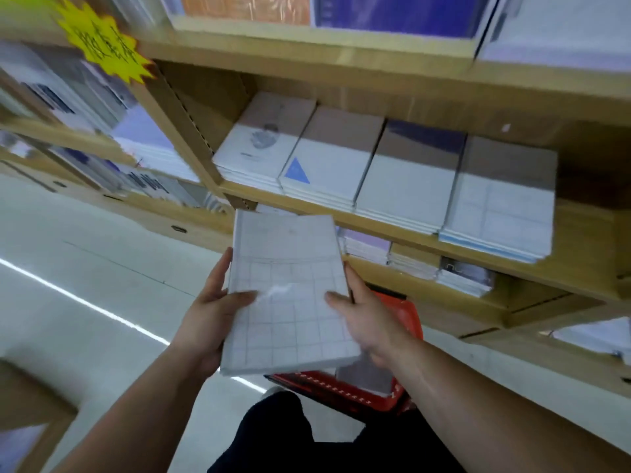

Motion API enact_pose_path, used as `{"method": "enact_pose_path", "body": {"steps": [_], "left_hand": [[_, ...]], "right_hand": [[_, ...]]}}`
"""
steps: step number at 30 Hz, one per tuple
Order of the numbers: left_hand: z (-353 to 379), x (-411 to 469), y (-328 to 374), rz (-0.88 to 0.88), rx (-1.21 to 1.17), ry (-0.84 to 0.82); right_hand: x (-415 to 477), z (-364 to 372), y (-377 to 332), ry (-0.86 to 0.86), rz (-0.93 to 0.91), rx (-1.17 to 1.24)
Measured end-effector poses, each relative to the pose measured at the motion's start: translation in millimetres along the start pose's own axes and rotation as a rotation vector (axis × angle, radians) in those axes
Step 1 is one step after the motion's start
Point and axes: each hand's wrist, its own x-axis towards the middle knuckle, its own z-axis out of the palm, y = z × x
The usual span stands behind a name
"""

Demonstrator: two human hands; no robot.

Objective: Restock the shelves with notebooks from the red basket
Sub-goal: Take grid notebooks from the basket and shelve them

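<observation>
Left hand (pixel 208 310) and right hand (pixel 363 314) grasp the notebook stack (pixel 290 285), fingers round its edges; I should keep it level, squaring onto the grid-cover pile (pixel 500 209).

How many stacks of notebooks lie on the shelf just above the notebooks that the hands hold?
4, side by side: the leftmost stack, then the blue-triangle stack, the third stack, and the grid-covered stack at the right. Nothing seems to hide more there.
</observation>
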Motion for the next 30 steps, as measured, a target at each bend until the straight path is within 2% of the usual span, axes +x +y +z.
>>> {"method": "enact_pose_path", "body": {"steps": [3,6,10,13,17,22,27,30], "left_hand": [[6.2,-2.7,16.2,0.019,-0.024,-0.016],[2.9,18.0,36.1,0.043,-0.019,-0.099],[-23.9,75.7,70.9,0.098,0.009,-0.250],[-59.1,126.0,98.6,0.067,0.035,-0.340],[-97.4,182.6,137.2,-0.005,0.054,-0.399],[-105.3,235.2,164.1,0.017,0.087,-0.490],[-80.8,275.0,177.9,0.150,0.256,-0.405],[-75.1,283.4,166.1,0.161,0.459,-0.295]], "right_hand": [[-7.3,2.1,-29.1,0.050,-0.057,0.004],[4.8,9.6,-49.7,0.112,-0.099,0.009],[42.4,43.1,-78.8,0.218,-0.139,0.017],[72.1,81.3,-102.7,0.325,-0.154,0.052],[105.8,127.7,-130.5,0.438,-0.149,0.063],[147.8,145.5,-153.7,0.531,-0.121,0.084],[199.2,122.8,-169.8,0.597,-0.128,0.097],[229.3,114.2,-168.2,0.627,-0.107,0.124]]}}
